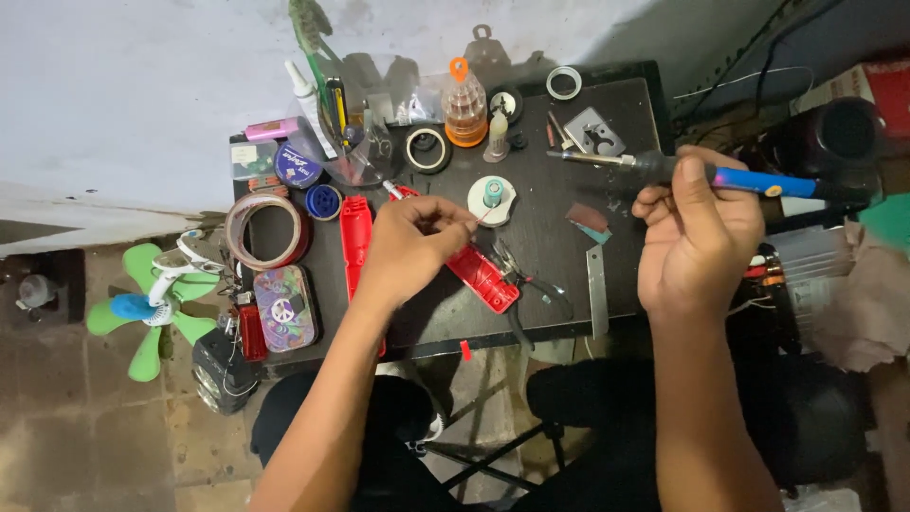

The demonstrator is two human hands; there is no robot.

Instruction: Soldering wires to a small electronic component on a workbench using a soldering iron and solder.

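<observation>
My right hand (pixel 697 232) is closed around a blue-handled soldering iron (pixel 682 173), held level with its metal tip pointing left over the black table (pixel 550 237). My left hand (pixel 412 242) pinches a thin wire whose end reaches toward a white solder spool with a teal core (pixel 492 198). Under the left hand lies a long red plastic casing half (pixel 483 277); its other half (pixel 355 237) lies just to the left.
Black pliers (pixel 526 284) lie beside the red casing. Tape rolls (pixel 266 230), tins, an orange screwdriver-bit holder (pixel 464 109) and glue tubes crowd the table's back and left. A metal strip (pixel 596 289) lies near the front. A green fan (pixel 152 303) sits on the floor at left.
</observation>
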